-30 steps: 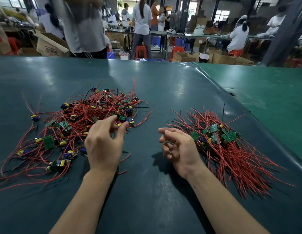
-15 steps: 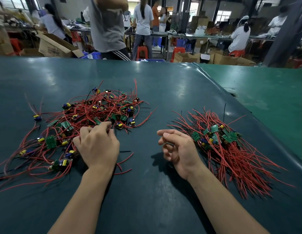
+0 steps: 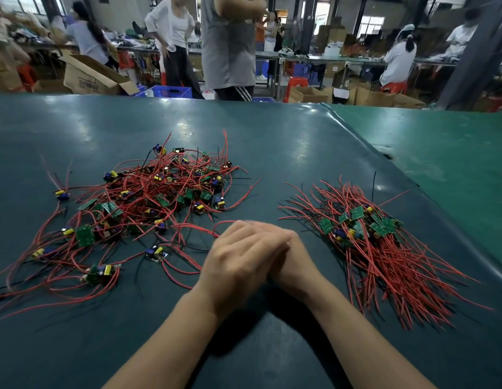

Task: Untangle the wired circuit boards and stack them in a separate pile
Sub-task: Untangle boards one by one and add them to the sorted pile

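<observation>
A tangled pile of wired circuit boards (image 3: 148, 203), small green boards with red and black leads, spreads over the left of the dark green table (image 3: 272, 153). On the right lies a separate pile of boards (image 3: 367, 237) with their red wires running roughly parallel. My left hand (image 3: 238, 265) and my right hand (image 3: 300, 265) meet in the middle between the piles, the left fingers lying over the right ones. A red wire (image 3: 199, 228) from the tangled pile's edge runs in under my left fingers. Whatever sits between my hands is hidden.
A lighter green surface (image 3: 440, 164) adjoins the table at the right, behind a raised seam. People stand just beyond the far edge (image 3: 230, 51), with cardboard boxes (image 3: 89, 77) and blue crates on the floor behind.
My left hand left the tangled pile and moved right onto my right hand, trailing a red wire. My right hand stayed about in place. The people behind shifted.
</observation>
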Demonstrator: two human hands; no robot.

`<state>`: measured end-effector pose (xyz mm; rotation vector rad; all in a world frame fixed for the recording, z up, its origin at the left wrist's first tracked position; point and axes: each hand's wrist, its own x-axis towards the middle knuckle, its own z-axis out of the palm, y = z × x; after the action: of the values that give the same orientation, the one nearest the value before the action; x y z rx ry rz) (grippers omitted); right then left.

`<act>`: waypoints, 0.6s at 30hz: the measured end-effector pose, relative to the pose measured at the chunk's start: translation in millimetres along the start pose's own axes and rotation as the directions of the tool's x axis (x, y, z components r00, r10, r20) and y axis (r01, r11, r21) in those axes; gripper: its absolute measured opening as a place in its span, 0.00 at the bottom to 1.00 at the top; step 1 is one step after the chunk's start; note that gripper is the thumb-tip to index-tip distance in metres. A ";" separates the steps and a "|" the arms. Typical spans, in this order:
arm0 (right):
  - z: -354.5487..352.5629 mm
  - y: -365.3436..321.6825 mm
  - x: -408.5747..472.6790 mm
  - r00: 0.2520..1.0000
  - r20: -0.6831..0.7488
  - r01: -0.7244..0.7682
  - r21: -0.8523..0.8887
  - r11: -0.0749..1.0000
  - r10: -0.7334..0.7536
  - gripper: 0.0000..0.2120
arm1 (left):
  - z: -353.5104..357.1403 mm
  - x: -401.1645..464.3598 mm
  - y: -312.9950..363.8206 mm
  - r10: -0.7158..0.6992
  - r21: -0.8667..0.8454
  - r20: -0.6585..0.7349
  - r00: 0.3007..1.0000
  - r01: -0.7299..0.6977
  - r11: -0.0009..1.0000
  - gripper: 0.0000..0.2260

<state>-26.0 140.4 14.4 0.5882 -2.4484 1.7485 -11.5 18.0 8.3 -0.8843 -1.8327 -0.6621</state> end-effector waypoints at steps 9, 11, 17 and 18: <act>-14.4 -3.1 11.0 0.897 -0.290 0.056 0.824 0.564 0.333 0.06 | -12.1 -5.3 -16.2 -0.520 0.152 0.114 0.847 0.502 0.851 0.05; -20.2 -5.5 11.0 0.890 -0.296 0.105 0.873 0.476 0.346 0.05 | -14.8 -10.1 -25.7 -0.672 0.271 0.079 0.736 0.633 0.725 0.08; -27.3 -11.2 7.9 0.904 -0.196 0.068 0.943 0.326 0.379 0.06 | -16.7 -8.8 -25.5 -0.701 0.416 0.083 0.708 0.615 0.670 0.15; -27.8 -12.5 7.8 0.906 -0.198 0.070 0.942 0.328 0.374 0.05 | -15.5 -8.3 -23.8 -0.676 0.386 0.123 0.727 0.592 0.707 0.17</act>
<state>-33.2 160.6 37.4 -0.0424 -0.9823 2.9400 -20.3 -10.1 5.3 -0.0752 -2.4300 -0.6509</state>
